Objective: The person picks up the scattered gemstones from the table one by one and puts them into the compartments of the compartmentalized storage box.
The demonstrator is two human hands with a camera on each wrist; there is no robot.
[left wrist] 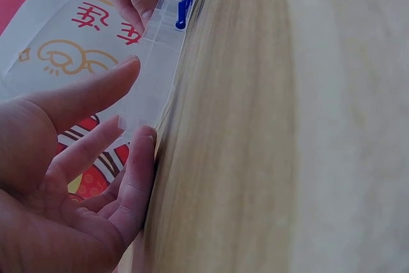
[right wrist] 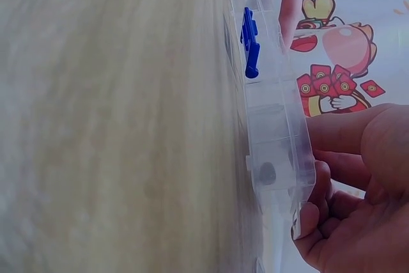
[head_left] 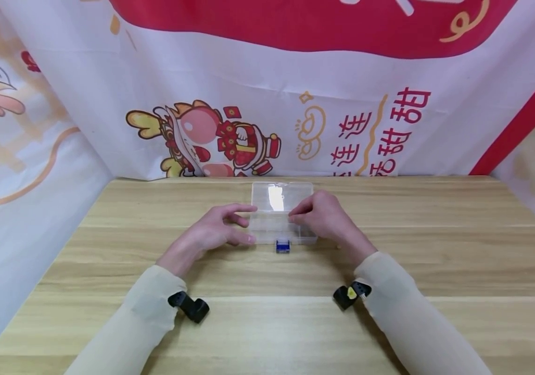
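A clear plastic compartment box [head_left: 260, 225] lies on the wooden table, its see-through lid [head_left: 291, 190] tipped back. A blue latch [head_left: 283, 247] is on its front side. My left hand [head_left: 218, 226] is at the box's left end, index finger and thumb extended and touching its corners. My right hand [head_left: 326, 216] is over the right end, fingertips drawn together by the compartments. In the right wrist view, a small dark shape [right wrist: 267, 172] shows through the plastic, and curled fingers lie beside the box's end. Whether they pinch anything is hidden.
The light wooden table [head_left: 267, 323] extends around the box. Behind it hangs a white cloth [head_left: 277, 78] printed with cartoon figures and red lettering; more printed cloth hangs at the left and right. Black wrist cameras [head_left: 194, 310] sit on both sleeves.
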